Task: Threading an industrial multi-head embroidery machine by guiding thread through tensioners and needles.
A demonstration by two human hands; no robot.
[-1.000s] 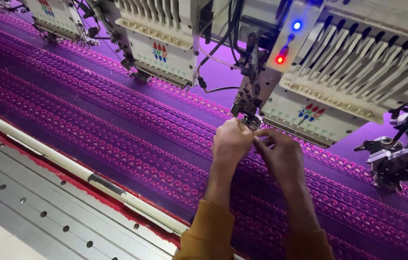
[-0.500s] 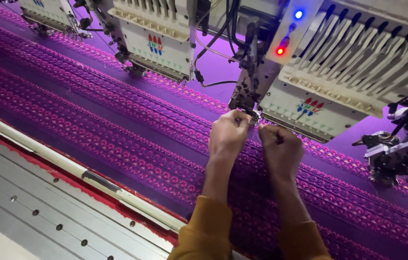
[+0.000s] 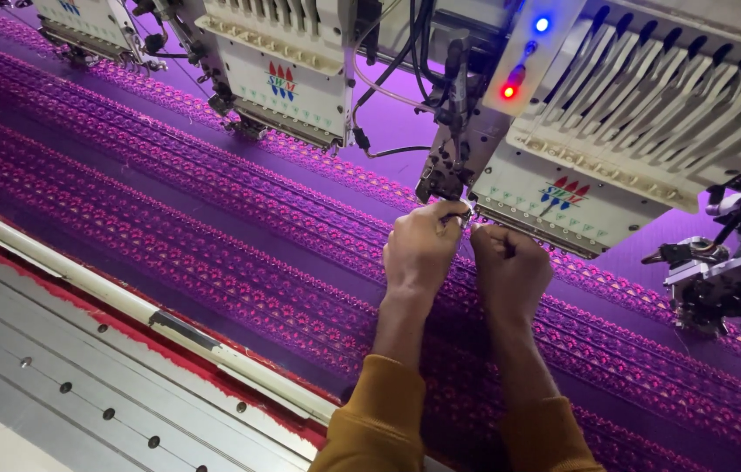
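Note:
Both my hands reach over purple fabric (image 3: 213, 227) stitched with pink embroidered bands, up to the needle area (image 3: 453, 188) of a white embroidery machine head (image 3: 580, 149). My left hand (image 3: 421, 249) is curled, its fingertips pinching something thin at the needle foot; the thing itself is too small to make out. My right hand (image 3: 510, 267) is a closed fist just right of it, knuckles almost touching the left hand, and whether it holds a thread I cannot tell. Mustard sleeves (image 3: 379, 419) cover both forearms.
A second machine head (image 3: 287, 79) and a third (image 3: 90, 22) hang further left. A black mechanism (image 3: 729, 280) sits at the right. A white frame rail (image 3: 125, 306) with a red edge runs diagonally, with a grey perforated metal table (image 3: 55, 393) beneath. Red and blue lamps (image 3: 523, 57) glow.
Both hands have moved slightly up and closer to the needle area, and the view has shifted nearer to the machine head. The right hand has closed into a tighter fist.

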